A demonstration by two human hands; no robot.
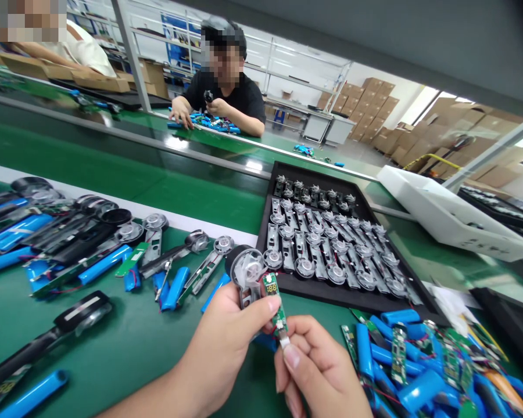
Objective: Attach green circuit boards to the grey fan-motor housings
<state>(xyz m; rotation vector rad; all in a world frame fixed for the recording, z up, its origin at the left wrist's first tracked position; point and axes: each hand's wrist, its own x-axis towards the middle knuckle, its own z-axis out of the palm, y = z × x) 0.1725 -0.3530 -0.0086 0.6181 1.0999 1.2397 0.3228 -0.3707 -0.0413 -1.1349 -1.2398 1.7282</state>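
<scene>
My left hand point(226, 331) is closed around a small fan motor assembly point(249, 267) with a round black and clear head. Its thumb presses a narrow green circuit board point(272, 285) that carries a yellowish digit display. At the board's lower end, my right hand point(316, 368) pinches a small white plug with a metal tip point(284, 340) between thumb and forefinger. The tip meets the board's edge; how deep it sits cannot be made out. Red wires and part of a blue battery show behind the hands.
A black tray point(422, 307) holds rows of grey fan motor parts. Blue batteries with circuit boards point(418, 360) are heaped at right; fan parts and batteries point(100, 232) spread at left. Behind the green conveyor point(192, 194), a person point(230, 87) handles parts. A white foam box point(444, 215) stands right.
</scene>
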